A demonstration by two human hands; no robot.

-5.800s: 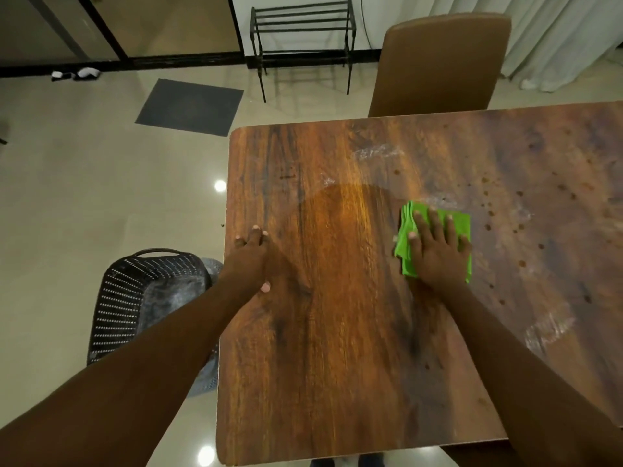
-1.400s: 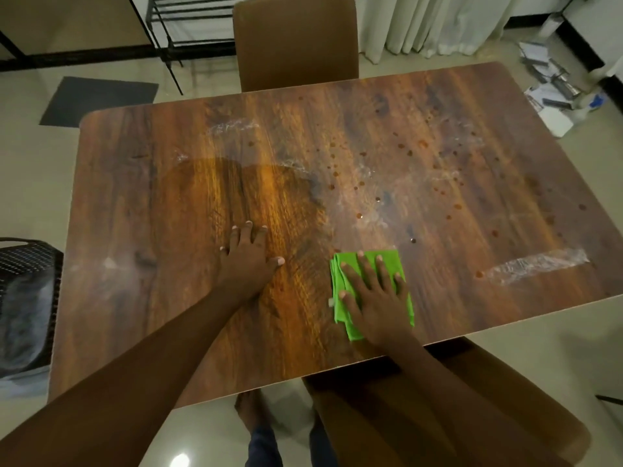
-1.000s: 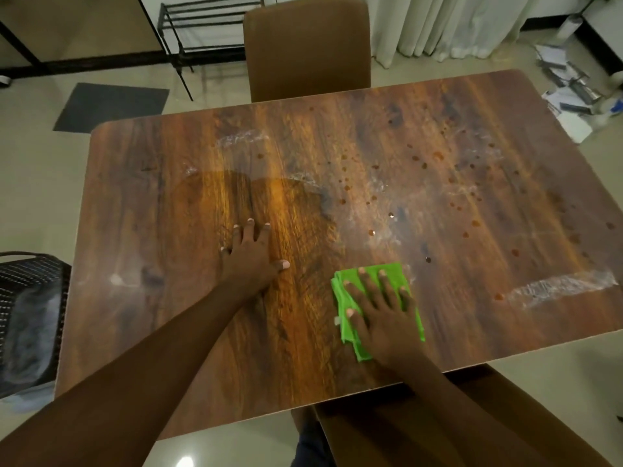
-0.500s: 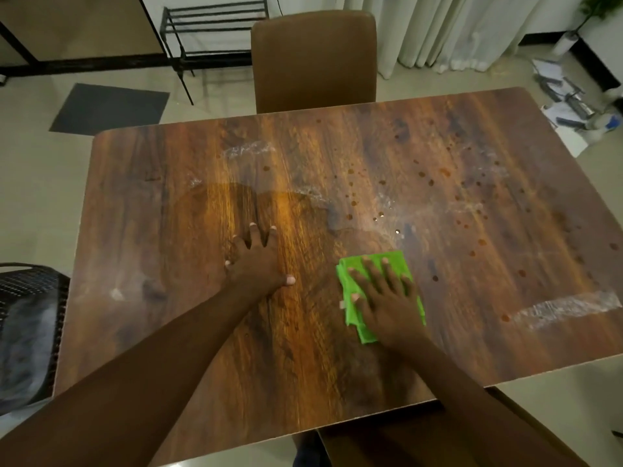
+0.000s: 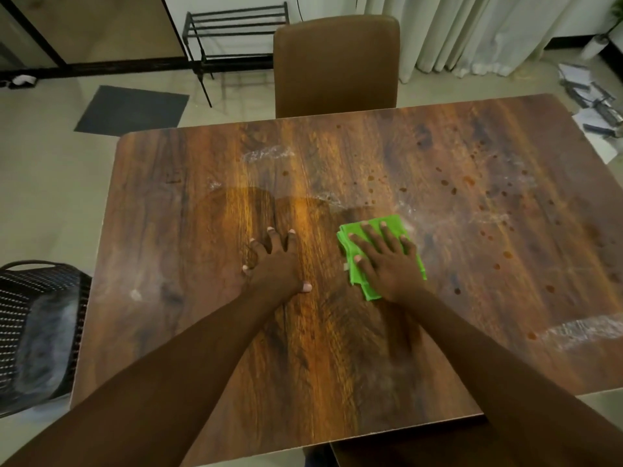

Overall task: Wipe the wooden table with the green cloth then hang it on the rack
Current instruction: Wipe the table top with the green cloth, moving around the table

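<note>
Right now I am pressing my right hand [image 5: 387, 261] flat, fingers spread, on the folded green cloth [image 5: 381, 254] near the middle of the frame; nothing is clamped, the palm is only bearing down on the fabric against the wooden table [image 5: 337, 348]; my left hand [image 5: 276, 264] is lying open just left of it, splayed on bare wood and holding nothing, bracing me. I am judging the wiping to be partly done; the wood beneath and to the left of my hands is looking darker and cleaner, while dark droplets [image 5: 472, 197] and whitish smears [image 5: 590, 332] are sitting across the right half of the frame and another pale streak [image 5: 266, 153] is lying toward the upper centre. Several things could be going wrong from here; with only a flat palm on it, the cloth could be slipping out or unfolding if I am pushing fast, leaving my fingers dragging through the spots; a loaded cloth could be spreading the drops into longer streaks rather than lifting them; reaching toward the right edge could be shifting my weight onto the left hand and skidding it on damp wood. The rack [image 5: 236, 35] is standing at the upper left of the frame, behind the chair [image 5: 337, 62], well apart from the cloth; hanging is not yet begun.
</note>
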